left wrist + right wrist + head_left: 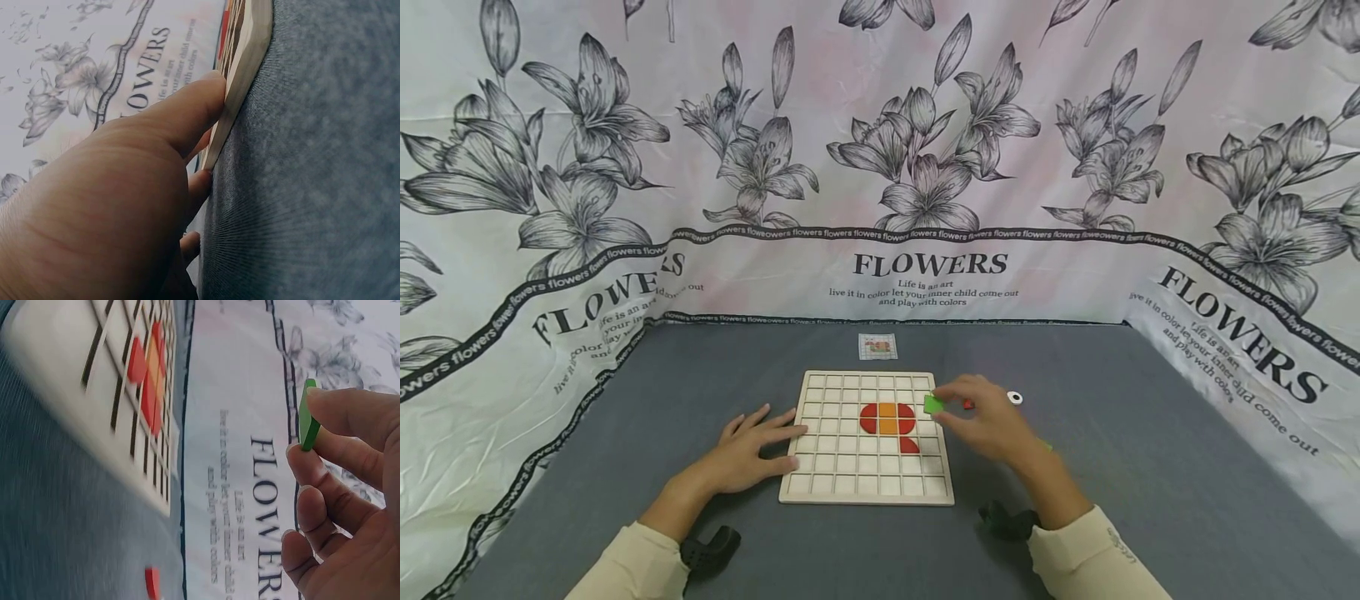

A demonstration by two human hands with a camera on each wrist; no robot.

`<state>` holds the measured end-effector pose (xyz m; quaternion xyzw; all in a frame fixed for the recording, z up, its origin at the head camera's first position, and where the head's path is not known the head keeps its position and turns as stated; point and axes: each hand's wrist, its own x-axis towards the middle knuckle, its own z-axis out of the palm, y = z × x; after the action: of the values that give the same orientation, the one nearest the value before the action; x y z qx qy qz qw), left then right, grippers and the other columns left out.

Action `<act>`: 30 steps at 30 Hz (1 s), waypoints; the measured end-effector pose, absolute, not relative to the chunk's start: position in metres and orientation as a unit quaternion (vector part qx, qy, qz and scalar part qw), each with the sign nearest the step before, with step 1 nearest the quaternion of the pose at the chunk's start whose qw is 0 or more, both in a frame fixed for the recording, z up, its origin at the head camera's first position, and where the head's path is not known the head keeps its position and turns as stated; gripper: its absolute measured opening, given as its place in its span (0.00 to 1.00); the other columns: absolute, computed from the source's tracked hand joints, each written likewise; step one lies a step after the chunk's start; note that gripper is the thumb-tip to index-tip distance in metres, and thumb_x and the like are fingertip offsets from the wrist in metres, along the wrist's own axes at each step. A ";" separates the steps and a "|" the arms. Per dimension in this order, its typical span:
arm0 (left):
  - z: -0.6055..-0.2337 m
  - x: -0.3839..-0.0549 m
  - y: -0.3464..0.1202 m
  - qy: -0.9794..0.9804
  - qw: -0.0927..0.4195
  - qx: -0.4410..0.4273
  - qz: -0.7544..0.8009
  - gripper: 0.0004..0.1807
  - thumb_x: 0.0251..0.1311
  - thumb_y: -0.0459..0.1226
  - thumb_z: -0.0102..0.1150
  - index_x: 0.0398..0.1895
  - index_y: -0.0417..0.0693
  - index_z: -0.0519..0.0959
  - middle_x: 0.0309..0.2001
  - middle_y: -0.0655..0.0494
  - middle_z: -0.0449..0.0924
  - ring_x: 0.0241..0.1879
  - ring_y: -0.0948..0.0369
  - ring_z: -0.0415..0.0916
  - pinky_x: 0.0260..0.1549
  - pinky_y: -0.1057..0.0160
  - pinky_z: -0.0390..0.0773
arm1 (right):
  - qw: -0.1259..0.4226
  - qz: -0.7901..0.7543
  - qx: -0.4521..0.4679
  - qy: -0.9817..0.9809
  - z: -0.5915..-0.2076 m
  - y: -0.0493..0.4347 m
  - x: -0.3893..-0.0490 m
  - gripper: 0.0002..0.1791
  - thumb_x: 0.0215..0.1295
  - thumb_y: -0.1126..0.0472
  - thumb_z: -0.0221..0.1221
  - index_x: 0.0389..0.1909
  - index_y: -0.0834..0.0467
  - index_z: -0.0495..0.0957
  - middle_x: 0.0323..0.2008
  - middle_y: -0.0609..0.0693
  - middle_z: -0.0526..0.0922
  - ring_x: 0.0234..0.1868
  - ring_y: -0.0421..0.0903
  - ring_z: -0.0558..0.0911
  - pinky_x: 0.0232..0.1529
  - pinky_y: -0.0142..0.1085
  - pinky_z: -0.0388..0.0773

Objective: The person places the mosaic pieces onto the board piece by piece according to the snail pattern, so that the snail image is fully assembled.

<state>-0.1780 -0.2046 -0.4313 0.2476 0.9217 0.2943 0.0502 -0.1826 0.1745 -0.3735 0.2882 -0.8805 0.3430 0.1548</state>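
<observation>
A pale wooden grid board (842, 492) lies on the grey cloth, divided into small square cells. Orange pieces (887, 418) sit in its cells with red curved pieces (868, 418) on both sides, and another red piece (909, 446) lies lower right of them. My left hand (741, 454) rests at the board's left edge, fingers spread and thumb touching the rim (234, 103). My right hand (985, 417) pinches a green square tile (933, 404) between thumb and fingers, over the board's right side. In the right wrist view the green tile (308, 415) is held edge-on, above the surface.
Behind the board lies a small picture card (877, 347) with a gridded design. Right of the board are a red piece (968, 404) and a white disc with a dark centre (1015, 398). A bit of green (1047, 445) shows beside the right wrist. Flower-printed cloth (925, 283) walls the back and sides.
</observation>
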 end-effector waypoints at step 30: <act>-0.431 -0.176 -0.205 0.921 0.055 0.252 0.292 0.31 0.64 0.57 0.56 0.68 0.57 0.71 0.72 0.50 0.57 0.72 0.41 0.38 0.62 0.36 0.30 | 0.084 0.333 0.310 -0.886 -0.409 0.127 -0.184 0.10 0.57 0.63 0.69 0.41 0.57 0.85 0.37 0.43 0.80 0.40 0.48 0.75 0.38 0.40 0.75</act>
<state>-0.1761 -0.2046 -0.4312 0.2517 0.9209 0.2925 0.0545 -0.1845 0.1266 -0.4086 0.3097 -0.8865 0.3333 0.0844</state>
